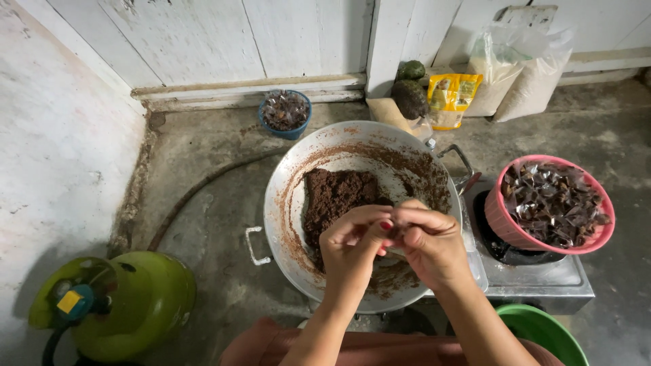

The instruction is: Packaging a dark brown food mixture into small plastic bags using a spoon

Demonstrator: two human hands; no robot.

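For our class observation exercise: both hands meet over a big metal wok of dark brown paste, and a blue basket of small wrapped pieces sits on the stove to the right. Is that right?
Not quite. In the head view, the basket on the stove is pink, not blue. The rest holds: the left hand and right hand meet over the metal wok of dark brown paste.

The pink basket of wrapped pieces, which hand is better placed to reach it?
Probably the right hand: the pink basket sits on its side, closer than to the left hand.
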